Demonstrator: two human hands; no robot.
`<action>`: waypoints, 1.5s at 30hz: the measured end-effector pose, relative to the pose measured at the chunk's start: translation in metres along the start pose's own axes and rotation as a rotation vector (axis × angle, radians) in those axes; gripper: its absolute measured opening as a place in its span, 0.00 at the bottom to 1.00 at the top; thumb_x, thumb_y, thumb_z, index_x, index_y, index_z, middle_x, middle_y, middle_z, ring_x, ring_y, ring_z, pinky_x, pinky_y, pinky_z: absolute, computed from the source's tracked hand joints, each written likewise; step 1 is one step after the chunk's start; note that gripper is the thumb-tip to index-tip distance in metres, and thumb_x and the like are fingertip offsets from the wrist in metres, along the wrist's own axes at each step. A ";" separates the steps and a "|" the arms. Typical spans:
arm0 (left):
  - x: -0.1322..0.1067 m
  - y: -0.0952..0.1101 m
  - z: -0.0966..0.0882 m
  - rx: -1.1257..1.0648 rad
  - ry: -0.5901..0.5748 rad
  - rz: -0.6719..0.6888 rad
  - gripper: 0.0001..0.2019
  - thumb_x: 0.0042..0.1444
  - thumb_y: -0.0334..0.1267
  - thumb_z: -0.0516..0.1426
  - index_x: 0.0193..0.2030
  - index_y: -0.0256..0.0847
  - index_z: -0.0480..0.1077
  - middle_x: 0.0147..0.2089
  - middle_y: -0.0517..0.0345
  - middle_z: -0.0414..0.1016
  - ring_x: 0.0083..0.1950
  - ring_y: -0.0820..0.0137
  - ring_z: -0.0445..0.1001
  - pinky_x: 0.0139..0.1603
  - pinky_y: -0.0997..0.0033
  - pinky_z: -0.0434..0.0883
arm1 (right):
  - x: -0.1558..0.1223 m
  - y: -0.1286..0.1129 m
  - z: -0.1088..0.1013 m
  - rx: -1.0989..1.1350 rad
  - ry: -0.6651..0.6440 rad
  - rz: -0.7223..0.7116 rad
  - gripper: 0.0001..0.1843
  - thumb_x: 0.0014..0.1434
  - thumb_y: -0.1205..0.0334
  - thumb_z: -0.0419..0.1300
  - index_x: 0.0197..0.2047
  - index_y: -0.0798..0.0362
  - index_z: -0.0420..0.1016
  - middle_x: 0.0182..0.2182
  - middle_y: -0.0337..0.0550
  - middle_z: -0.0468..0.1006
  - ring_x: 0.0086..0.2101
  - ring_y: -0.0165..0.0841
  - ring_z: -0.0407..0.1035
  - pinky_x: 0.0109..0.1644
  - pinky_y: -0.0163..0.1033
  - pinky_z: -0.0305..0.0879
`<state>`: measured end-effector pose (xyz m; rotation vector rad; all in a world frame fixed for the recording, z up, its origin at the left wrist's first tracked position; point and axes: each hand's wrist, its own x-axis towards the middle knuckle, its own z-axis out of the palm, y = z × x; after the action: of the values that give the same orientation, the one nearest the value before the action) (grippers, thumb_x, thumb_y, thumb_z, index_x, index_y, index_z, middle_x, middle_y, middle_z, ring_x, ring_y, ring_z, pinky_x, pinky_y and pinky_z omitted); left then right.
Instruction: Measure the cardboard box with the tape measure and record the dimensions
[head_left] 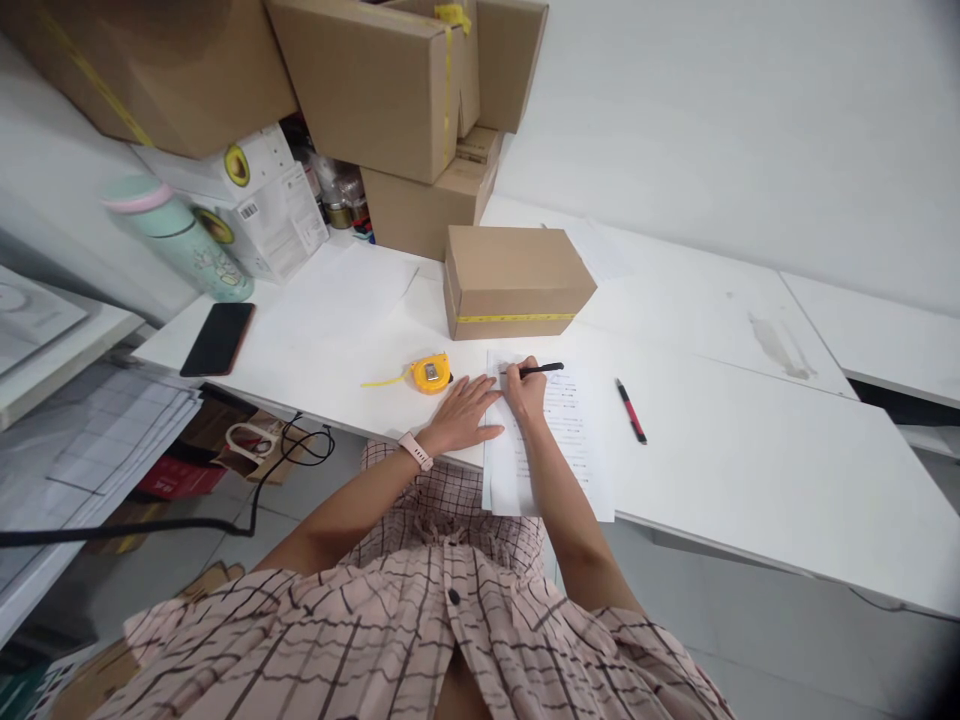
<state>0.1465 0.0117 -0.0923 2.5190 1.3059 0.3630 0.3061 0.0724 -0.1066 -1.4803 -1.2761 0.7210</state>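
Observation:
A black pen [546,368] is held in the closed fingers of my right hand [526,390], its lower end at the upper left of a printed sheet of paper [574,450]. Flat on the desk and the paper's left edge lies my left hand [465,413], fingers stretched out, with a pale watch band on the wrist. Just beyond that hand is a yellow tape measure [430,373], a short length of its blade pulled out to the left. A closed cardboard box [517,275] stands behind the paper, with a yellow measuring strip along its front.
A red and black pen [631,412] lies right of the paper. On the left are a phone [217,340], a mint green bottle [184,240] and white avocado-print boxes [277,225]. Larger cardboard boxes [367,85] are stacked behind. A black cable [255,500] hangs at the desk's left.

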 end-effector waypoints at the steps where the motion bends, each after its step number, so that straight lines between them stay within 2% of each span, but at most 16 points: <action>1: 0.000 0.000 0.000 0.000 0.000 -0.001 0.30 0.63 0.54 0.53 0.67 0.41 0.60 0.75 0.45 0.53 0.77 0.57 0.48 0.76 0.48 0.43 | 0.000 0.001 0.000 -0.002 0.000 -0.004 0.10 0.55 0.58 0.55 0.27 0.47 0.57 0.19 0.29 0.59 0.24 0.30 0.57 0.32 0.37 0.55; 8: 0.000 -0.001 0.000 -0.001 0.001 0.000 0.30 0.63 0.54 0.53 0.67 0.41 0.60 0.75 0.44 0.53 0.77 0.56 0.48 0.76 0.48 0.43 | 0.002 0.001 0.002 0.017 0.002 0.002 0.10 0.56 0.58 0.55 0.27 0.47 0.56 0.20 0.30 0.59 0.24 0.30 0.56 0.32 0.37 0.55; 11: 0.001 -0.002 0.002 -0.001 0.011 0.010 0.30 0.63 0.54 0.54 0.67 0.41 0.60 0.75 0.45 0.53 0.76 0.56 0.49 0.76 0.47 0.43 | 0.001 0.001 0.000 -0.024 0.108 -0.023 0.12 0.59 0.56 0.54 0.28 0.47 0.55 0.21 0.30 0.58 0.25 0.30 0.56 0.33 0.37 0.54; 14: 0.000 -0.001 0.003 -0.004 0.042 0.017 0.29 0.63 0.52 0.54 0.66 0.39 0.62 0.74 0.44 0.55 0.76 0.56 0.51 0.75 0.48 0.47 | -0.002 0.004 -0.011 -0.114 0.201 -0.123 0.10 0.64 0.54 0.51 0.33 0.48 0.58 0.26 0.34 0.63 0.29 0.32 0.59 0.38 0.38 0.57; 18: -0.010 -0.004 -0.009 0.024 0.227 -0.088 0.19 0.66 0.42 0.51 0.61 0.40 0.66 0.69 0.46 0.63 0.74 0.56 0.54 0.75 0.47 0.50 | -0.007 0.018 -0.038 -0.451 0.064 -0.306 0.07 0.62 0.63 0.49 0.41 0.51 0.66 0.37 0.45 0.69 0.39 0.39 0.62 0.45 0.43 0.59; 20: -0.017 -0.013 -0.020 0.063 0.339 -0.185 0.19 0.65 0.40 0.53 0.61 0.40 0.65 0.70 0.44 0.60 0.74 0.52 0.52 0.75 0.42 0.46 | -0.009 0.025 -0.049 -0.612 -0.009 -0.308 0.15 0.57 0.71 0.49 0.45 0.52 0.70 0.39 0.50 0.69 0.41 0.42 0.61 0.47 0.46 0.60; 22: -0.023 -0.028 -0.031 0.089 0.400 -0.287 0.25 0.61 0.41 0.57 0.64 0.39 0.62 0.72 0.41 0.54 0.75 0.47 0.49 0.74 0.38 0.43 | -0.009 0.028 -0.055 -0.696 -0.048 -0.282 0.24 0.52 0.76 0.48 0.50 0.54 0.72 0.41 0.52 0.70 0.42 0.43 0.61 0.49 0.47 0.61; 24: -0.026 -0.044 -0.039 0.053 0.379 -0.358 0.31 0.56 0.41 0.62 0.65 0.38 0.60 0.72 0.39 0.54 0.73 0.44 0.51 0.72 0.39 0.48 | -0.011 0.025 -0.058 -0.733 -0.066 -0.257 0.28 0.51 0.78 0.48 0.53 0.55 0.72 0.42 0.54 0.72 0.44 0.44 0.63 0.50 0.47 0.61; 26: -0.027 -0.056 -0.045 -0.045 0.306 -0.397 0.33 0.54 0.40 0.63 0.65 0.37 0.60 0.66 0.38 0.62 0.69 0.45 0.59 0.68 0.44 0.58 | -0.014 0.015 -0.057 -0.747 -0.071 -0.231 0.27 0.54 0.77 0.48 0.55 0.57 0.72 0.43 0.55 0.74 0.45 0.45 0.64 0.52 0.48 0.61; 29: -0.027 -0.053 -0.052 -0.243 0.258 -0.390 0.31 0.52 0.40 0.64 0.63 0.38 0.64 0.57 0.42 0.71 0.61 0.50 0.67 0.61 0.51 0.66 | -0.023 -0.008 -0.053 -0.602 -0.072 -0.203 0.19 0.63 0.69 0.47 0.51 0.57 0.75 0.45 0.56 0.76 0.47 0.45 0.66 0.54 0.50 0.61; 32: -0.026 -0.028 -0.060 -0.567 0.217 -0.275 0.25 0.55 0.45 0.63 0.59 0.40 0.67 0.53 0.48 0.74 0.52 0.59 0.73 0.53 0.60 0.70 | -0.036 -0.037 -0.046 -0.173 -0.217 -0.075 0.21 0.68 0.51 0.48 0.50 0.53 0.76 0.44 0.50 0.79 0.45 0.41 0.70 0.51 0.45 0.65; 35: -0.021 -0.001 -0.069 -0.802 0.130 -0.179 0.24 0.55 0.48 0.63 0.57 0.42 0.66 0.47 0.53 0.75 0.42 0.66 0.74 0.43 0.68 0.70 | -0.044 -0.065 -0.043 0.151 -0.406 0.071 0.27 0.64 0.38 0.51 0.45 0.52 0.78 0.37 0.44 0.80 0.37 0.36 0.72 0.43 0.41 0.67; 38: -0.013 0.015 -0.081 -0.884 0.102 -0.159 0.25 0.54 0.47 0.63 0.56 0.42 0.64 0.40 0.58 0.74 0.36 0.70 0.72 0.38 0.70 0.67 | -0.044 -0.083 -0.050 0.215 -0.464 0.098 0.26 0.58 0.36 0.59 0.36 0.53 0.78 0.29 0.41 0.77 0.31 0.33 0.69 0.38 0.39 0.65; 40: -0.006 0.017 -0.092 -0.921 0.088 -0.156 0.25 0.54 0.46 0.63 0.56 0.42 0.63 0.38 0.58 0.73 0.35 0.70 0.72 0.37 0.70 0.67 | -0.034 -0.090 -0.060 0.263 -0.489 0.104 0.24 0.55 0.38 0.63 0.35 0.53 0.77 0.29 0.41 0.77 0.31 0.31 0.68 0.37 0.38 0.64; 42: 0.003 0.013 -0.108 -0.935 0.096 -0.164 0.26 0.53 0.47 0.64 0.57 0.41 0.64 0.40 0.56 0.74 0.36 0.70 0.72 0.37 0.70 0.68 | -0.012 -0.096 -0.075 0.311 -0.484 0.085 0.23 0.51 0.40 0.68 0.35 0.53 0.78 0.31 0.41 0.77 0.31 0.30 0.67 0.36 0.37 0.63; 45: 0.019 -0.008 -0.141 -0.931 0.197 -0.203 0.28 0.52 0.49 0.65 0.57 0.41 0.65 0.42 0.54 0.76 0.36 0.70 0.73 0.35 0.72 0.68 | 0.048 -0.106 -0.103 0.341 -0.346 0.010 0.21 0.46 0.44 0.72 0.31 0.53 0.77 0.27 0.38 0.74 0.28 0.27 0.62 0.35 0.36 0.60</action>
<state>0.1024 0.0497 0.0372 1.5884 1.0761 0.9308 0.3749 0.0792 0.0325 -1.1153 -1.3205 1.1766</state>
